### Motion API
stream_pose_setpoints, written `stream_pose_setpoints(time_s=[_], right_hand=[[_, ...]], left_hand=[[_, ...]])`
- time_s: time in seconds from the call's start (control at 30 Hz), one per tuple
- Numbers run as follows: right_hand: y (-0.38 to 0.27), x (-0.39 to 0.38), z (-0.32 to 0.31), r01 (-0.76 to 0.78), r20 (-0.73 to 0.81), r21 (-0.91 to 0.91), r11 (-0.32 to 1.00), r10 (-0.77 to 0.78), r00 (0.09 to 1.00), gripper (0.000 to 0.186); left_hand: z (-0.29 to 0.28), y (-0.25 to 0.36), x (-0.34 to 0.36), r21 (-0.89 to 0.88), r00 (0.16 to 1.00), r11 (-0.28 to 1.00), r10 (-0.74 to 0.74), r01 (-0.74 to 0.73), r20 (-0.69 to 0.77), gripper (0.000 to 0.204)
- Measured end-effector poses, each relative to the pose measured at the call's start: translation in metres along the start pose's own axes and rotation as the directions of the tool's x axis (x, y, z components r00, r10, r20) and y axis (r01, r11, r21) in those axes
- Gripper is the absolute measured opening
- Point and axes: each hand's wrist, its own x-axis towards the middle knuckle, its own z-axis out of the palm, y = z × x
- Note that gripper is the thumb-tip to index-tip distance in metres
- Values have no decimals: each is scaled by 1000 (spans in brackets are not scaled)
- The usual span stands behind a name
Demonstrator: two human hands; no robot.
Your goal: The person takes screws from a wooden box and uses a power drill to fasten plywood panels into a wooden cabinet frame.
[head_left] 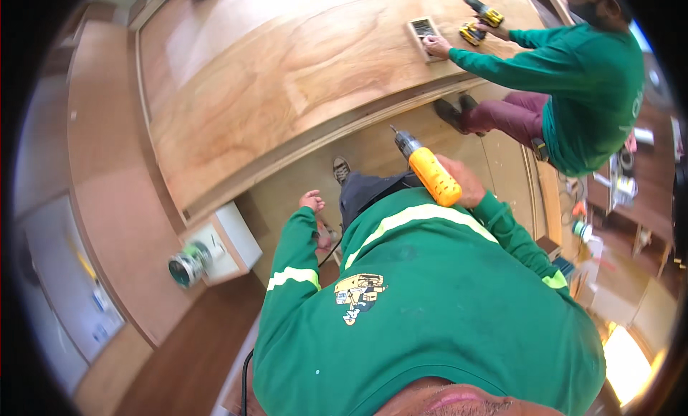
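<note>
My right hand (pixel 467 182) is closed round the handle of a yellow power drill (pixel 433 178), held in front of my body. The drill's grey chuck and thin bit point up toward the front edge of a large plywood panel (pixel 301 79), apart from it. My left hand (pixel 312 200) hangs at my left side with loosely stretched fingers and holds nothing. It is below the panel's edge, between the panel and my leg.
A co-worker at the right reaches into a small wooden tray (pixel 423 40) and grips a yellow-and-black drill (pixel 489 15). A green-and-white tool (pixel 193 262) stands on a white block (pixel 235 240). Long brown boards (pixel 107 165) lie at left.
</note>
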Motion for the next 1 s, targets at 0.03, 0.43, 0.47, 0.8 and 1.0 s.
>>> stream_pose_setpoints(time_s=[0.03, 0.43, 0.47, 0.8, 1.0], right_hand=[[-1, -7, 6, -45, -72, -13, 999, 44, 996, 41], [-9, -62, 41, -409, -177, 73, 909, 416, 892, 38], [-9, -67, 44, -396, -208, 219, 892, 439, 874, 39], [122, -199, 6, -612, -226, 290, 735, 675, 703, 33], [224, -288, -48, -678, -171, 389, 624, 771, 613, 31]], left_hand=[[-2, 30, 8, 3, 999, 999, 43, -43, 15, 46], [45, 182, 23, 257, 911, 938, 121, -235, 393, 44], [41, 171, 23, 199, 900, 951, 135, -235, 415, 44], [61, 43, -10, -188, 961, 974, 167, -126, 222, 46], [103, -94, -61, -248, 991, 968, 8, -40, -131, 37]])
